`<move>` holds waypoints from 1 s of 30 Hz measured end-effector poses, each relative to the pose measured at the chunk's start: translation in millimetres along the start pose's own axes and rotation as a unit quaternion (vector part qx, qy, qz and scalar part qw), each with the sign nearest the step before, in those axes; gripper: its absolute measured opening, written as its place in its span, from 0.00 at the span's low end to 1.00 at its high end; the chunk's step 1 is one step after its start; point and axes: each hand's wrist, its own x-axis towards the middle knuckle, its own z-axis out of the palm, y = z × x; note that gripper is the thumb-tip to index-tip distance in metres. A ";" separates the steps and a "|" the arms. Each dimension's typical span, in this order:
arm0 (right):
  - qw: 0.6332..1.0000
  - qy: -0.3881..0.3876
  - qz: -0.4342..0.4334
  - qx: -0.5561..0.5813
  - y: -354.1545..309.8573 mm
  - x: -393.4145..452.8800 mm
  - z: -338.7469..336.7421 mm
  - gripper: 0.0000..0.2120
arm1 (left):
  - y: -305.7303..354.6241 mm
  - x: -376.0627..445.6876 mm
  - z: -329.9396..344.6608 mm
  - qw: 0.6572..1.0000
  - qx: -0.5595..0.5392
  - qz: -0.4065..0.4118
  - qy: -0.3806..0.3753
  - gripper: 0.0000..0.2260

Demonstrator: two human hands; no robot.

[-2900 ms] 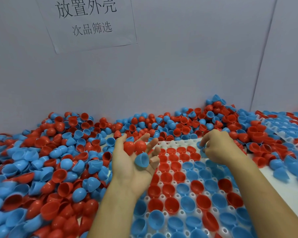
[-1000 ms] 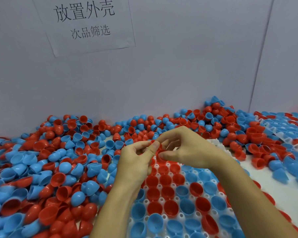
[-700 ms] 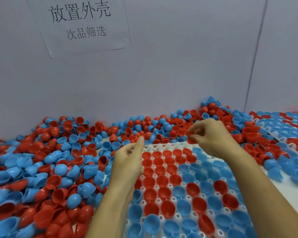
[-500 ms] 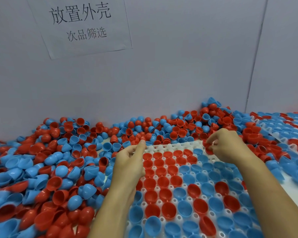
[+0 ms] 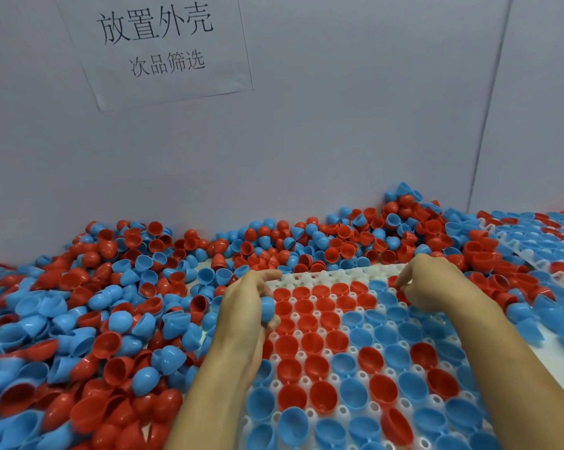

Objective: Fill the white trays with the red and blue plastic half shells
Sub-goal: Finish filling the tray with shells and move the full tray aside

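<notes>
Both bare forearms reach forward from the lower edge of the view, converging slightly. The left hand [image 5: 246, 306] stands on edge, thumb side up, its index finger stretched forward and the other fingers curled round a blue half shell [image 5: 267, 308]. The right hand [image 5: 431, 282] is turned palm down, knuckles raised, with its fingertips [image 5: 400, 280] bunched and pointing down and leftward, pinching something red.
</notes>
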 end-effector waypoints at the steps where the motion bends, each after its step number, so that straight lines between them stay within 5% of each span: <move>1: 1.000 0.000 -0.001 0.000 -0.3 -0.6 -1.2 0.16 | -0.7 0.0 -0.6 1.000 -0.001 0.000 0.000 0.13; 5: 1.000 -0.004 -0.003 -0.001 0.2 -3.7 -7.0 0.16 | -3.5 -0.1 -1.0 1.000 0.025 -0.014 0.004 0.16; 8: 1.000 0.004 -0.011 0.008 0.1 -6.6 -13.0 0.15 | -4.4 -3.4 -1.3 0.990 0.141 -0.014 -0.010 0.17; 14: 0.999 0.007 -0.032 0.037 -4.4 -8.7 -18.4 0.11 | 0.6 -28.2 -6.9 0.902 0.394 0.001 -0.175 0.10; 17: 0.998 0.008 -0.040 0.048 -5.7 -6.7 -17.5 0.10 | 18.7 -36.4 -21.3 0.881 0.435 -0.054 -0.181 0.07; 20: 0.997 0.016 -0.048 0.057 -7.1 -5.5 -16.7 0.08 | 68.8 -20.6 -67.4 0.871 0.489 0.030 0.034 0.09; 22: 0.997 0.010 -0.056 0.056 -8.3 -5.7 -14.6 0.06 | 114.8 -5.1 -104.2 0.785 0.560 0.110 0.240 0.28; 24: 0.996 -0.002 -0.059 0.059 -10.4 -6.7 -12.0 0.06 | 135.5 4.2 -125.9 0.708 0.630 0.086 0.307 0.46; 27: 0.996 -0.015 -0.062 0.064 -14.4 -10.8 -11.3 0.05 | 112.2 13.3 -120.1 0.669 0.695 0.089 0.249 0.33; 30: 0.994 -0.020 -0.072 0.074 -19.2 -17.7 -14.3 0.06 | 80.1 24.6 -99.1 0.719 0.683 0.099 0.080 0.15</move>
